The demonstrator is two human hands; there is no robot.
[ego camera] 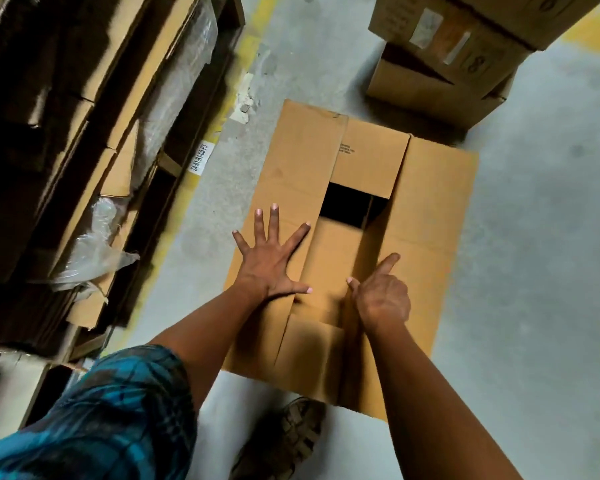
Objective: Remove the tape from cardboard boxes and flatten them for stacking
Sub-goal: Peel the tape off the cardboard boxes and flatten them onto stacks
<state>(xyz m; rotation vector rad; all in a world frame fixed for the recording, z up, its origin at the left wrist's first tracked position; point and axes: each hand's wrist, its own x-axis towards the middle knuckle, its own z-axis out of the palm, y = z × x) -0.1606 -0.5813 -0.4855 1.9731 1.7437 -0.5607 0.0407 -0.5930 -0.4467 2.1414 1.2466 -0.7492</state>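
A brown cardboard box (426,216) stands on the grey floor in front of me, its top flaps loose and a dark gap showing between them. My left hand (269,261) lies flat with fingers spread on the left flap. My right hand (381,296) rests at the edge of the right flap by the gap, forefinger stretched out and the other fingers curled under. I cannot make out any tape on the box's top.
A tall stack of flattened cardboard (94,140) with loose clear plastic wrap (94,251) fills the left side. More boxes (444,64) are piled at the upper right. My shoe (288,438) stands by the box's near edge. Bare concrete floor (534,237) lies to the right.
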